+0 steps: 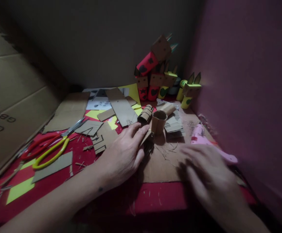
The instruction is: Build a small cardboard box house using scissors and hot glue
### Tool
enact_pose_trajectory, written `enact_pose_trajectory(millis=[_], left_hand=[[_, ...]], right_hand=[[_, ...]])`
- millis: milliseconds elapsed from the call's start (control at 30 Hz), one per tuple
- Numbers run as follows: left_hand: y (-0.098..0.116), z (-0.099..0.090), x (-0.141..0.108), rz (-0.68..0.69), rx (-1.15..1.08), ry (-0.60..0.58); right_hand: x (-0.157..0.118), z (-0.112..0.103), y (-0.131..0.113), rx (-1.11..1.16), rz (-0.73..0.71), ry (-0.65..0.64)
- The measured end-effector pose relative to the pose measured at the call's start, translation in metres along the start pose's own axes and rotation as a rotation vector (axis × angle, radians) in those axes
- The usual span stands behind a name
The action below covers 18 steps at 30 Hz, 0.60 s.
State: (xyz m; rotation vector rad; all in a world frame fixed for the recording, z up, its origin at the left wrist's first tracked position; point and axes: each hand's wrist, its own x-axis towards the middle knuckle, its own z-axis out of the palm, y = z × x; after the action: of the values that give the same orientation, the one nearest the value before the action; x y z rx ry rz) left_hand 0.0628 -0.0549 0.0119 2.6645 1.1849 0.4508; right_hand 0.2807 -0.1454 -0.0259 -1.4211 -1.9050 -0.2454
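My left hand (126, 152) reaches over the brown cardboard mat (160, 171), fingers and thumb closed around a small cardboard tube (148, 144) that they partly hide. Just beyond its fingertips stands an upright cardboard tube (158, 124), and a tube with black lines (145, 114) lies beside it. My right hand (209, 181) hovers over the mat's right side, blurred, its thumb and fingers apart and nothing visible between them. Behind it lies a pink glue gun (204, 140), partly covered by the hand.
Scissors (51, 150) with red and yellow handles lie at left among cardboard scraps (52, 166) and yellow paper (21, 191). Several red and yellow cardboard figures (153, 85) stand at the back. A large carton (14, 106) and a purple wall (252, 97) flank the red table.
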Motion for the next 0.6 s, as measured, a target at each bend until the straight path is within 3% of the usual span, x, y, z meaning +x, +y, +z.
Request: enact_pose_trajectory(millis=[100,167,300,400,467,600], left_hand=[[-0.004,-0.001,-0.001,0.022,-0.011,0.011],[-0.006,-0.002,-0.002,0.034,-0.015,0.009],[-0.007,-0.004,-0.004,0.057,-0.009,0.009],[-0.007,-0.005,-0.004,0.065,-0.020,0.018],[-0.006,-0.005,-0.004,0.063,-0.016,0.015],[-0.007,-0.004,-0.004,0.050,-0.019,-0.004]], right_hand=[[0.006,0.025,-0.017,0.108,-0.116,-0.223],[0.009,0.032,-0.022,0.088,-0.122,-0.248],[0.011,0.010,-0.027,0.332,-0.092,-0.346],[0.010,-0.004,-0.026,0.309,-0.020,-0.209],[0.009,0.002,-0.024,0.167,-0.033,-0.130],[-0.001,0.024,-0.027,-0.102,-0.104,-0.172]])
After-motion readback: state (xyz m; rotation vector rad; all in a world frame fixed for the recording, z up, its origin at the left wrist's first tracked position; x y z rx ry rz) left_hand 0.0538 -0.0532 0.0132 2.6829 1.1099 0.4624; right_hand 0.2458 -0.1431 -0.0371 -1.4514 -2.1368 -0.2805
